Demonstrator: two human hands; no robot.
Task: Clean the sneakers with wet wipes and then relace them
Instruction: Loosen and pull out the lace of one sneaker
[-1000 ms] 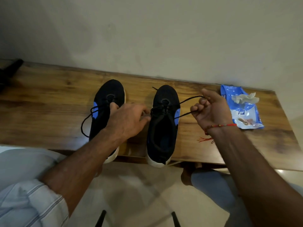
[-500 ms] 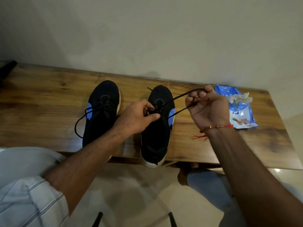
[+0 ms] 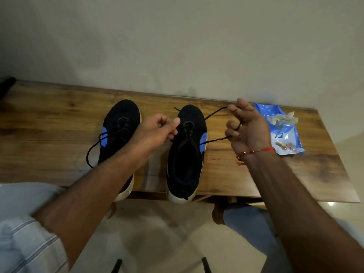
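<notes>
Left hand [image 3: 157, 129]: pinched on lace at right sneaker [image 3: 186, 152] eyelets.
Right hand [image 3: 247, 129]: closed on lace loop [image 3: 214, 112], at 3 o'clock.
Wipes pack [image 3: 285, 133]: surface [image 3: 49, 125], far 3 o'clock.

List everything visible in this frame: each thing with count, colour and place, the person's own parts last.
sneakers: 2, black with blue side patches and white soles, side by side on the table, toes to the wall
lace: 1 in work, black, running from the right-hand sneaker to both hands
wipes pack: 1, blue, right end of the table
used wipe: 1, white, crumpled on the pack
table: 1, brown wood, against the wall
dark object: 1, far left edge, unclear
left hand: pinching the lace
right hand: lace looped over its fingers, red thread at the wrist
</notes>
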